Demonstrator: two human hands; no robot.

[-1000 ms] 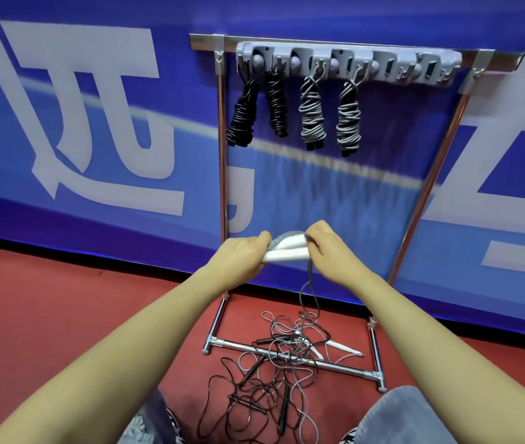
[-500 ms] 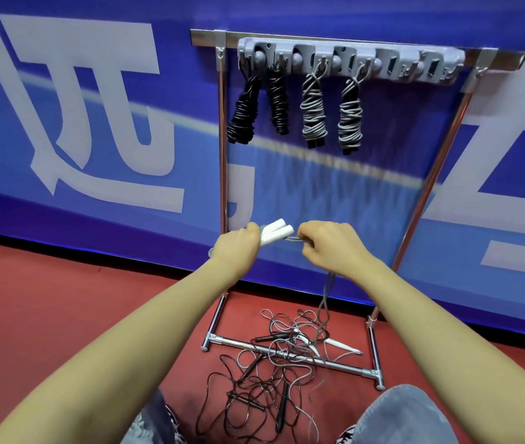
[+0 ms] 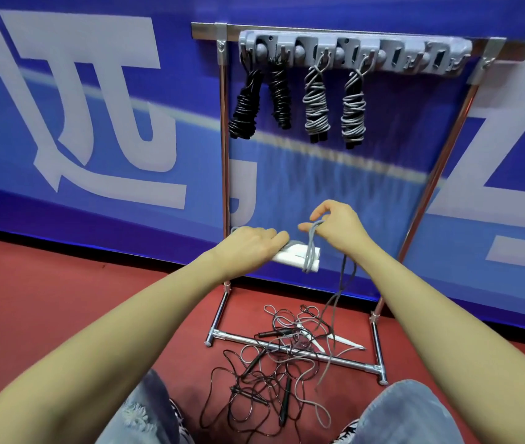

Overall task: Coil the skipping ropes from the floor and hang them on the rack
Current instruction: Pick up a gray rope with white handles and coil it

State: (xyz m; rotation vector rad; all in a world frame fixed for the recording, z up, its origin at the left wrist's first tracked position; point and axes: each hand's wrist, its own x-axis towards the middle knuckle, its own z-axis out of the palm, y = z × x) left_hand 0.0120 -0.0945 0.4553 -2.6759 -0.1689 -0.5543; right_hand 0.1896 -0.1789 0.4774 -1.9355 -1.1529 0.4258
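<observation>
My left hand (image 3: 254, 246) has its fingers curled round the white handles (image 3: 296, 256), gripping them side by side, pointing right. My right hand (image 3: 334, 227) pinches the grey rope (image 3: 311, 248) betw. thumb and forefinger, other fingers loosely bent; one loop of it lies across the handles near their free end, and the rest drops from under the right hand down to the floor. Below, on the red floor (image 3: 62, 299), a tangle of loose ropes (image 3: 274, 373), black and grey, w/ black handles and a white pair, sprawls over and around the rack's bottom bar (image 3: 296, 350). The rack (image 3: 224, 155) stands upright just in front of the blue banner (image 3: 94, 123). Its grey hook strip (image 3: 414, 56) at top carries four coiled ropes: two black bundles (image 3: 258, 104) at left, two grey bundles (image 3: 334, 107) next to them; hooks further right are bare. My knees in blue jeans (image 3: 414, 415) show at the bottom edge, either side of the tangle.
</observation>
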